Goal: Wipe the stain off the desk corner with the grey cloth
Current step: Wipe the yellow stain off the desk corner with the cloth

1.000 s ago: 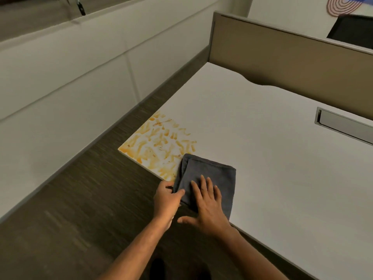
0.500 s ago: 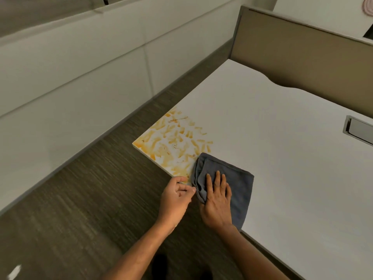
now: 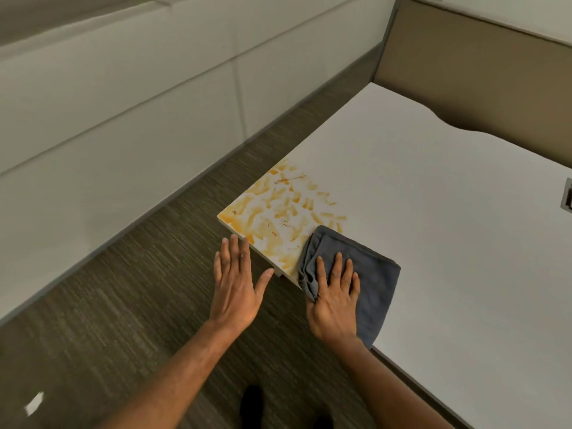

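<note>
An orange-yellow smeared stain [image 3: 278, 218] covers the near left corner of the white desk [image 3: 448, 227]. A folded grey cloth [image 3: 371, 280] lies on the desk at the stain's right edge, by the front edge. My right hand [image 3: 334, 298] presses flat on the cloth's left part, fingers together and pointing away from me. My left hand [image 3: 236, 283] hovers off the desk, left of the corner, above the floor, with fingers spread and holding nothing.
A beige partition [image 3: 483, 82] stands along the desk's far side. A cable slot [image 3: 568, 199] shows at the right edge. A white wall panel [image 3: 123, 119] runs along the left, with dark carpet [image 3: 123, 305] between it and the desk.
My left hand has let go of the cloth's edge, moved left off the desk and spread open. My right hand stays flat on the cloth at the stain's edge. The view has shifted left.
</note>
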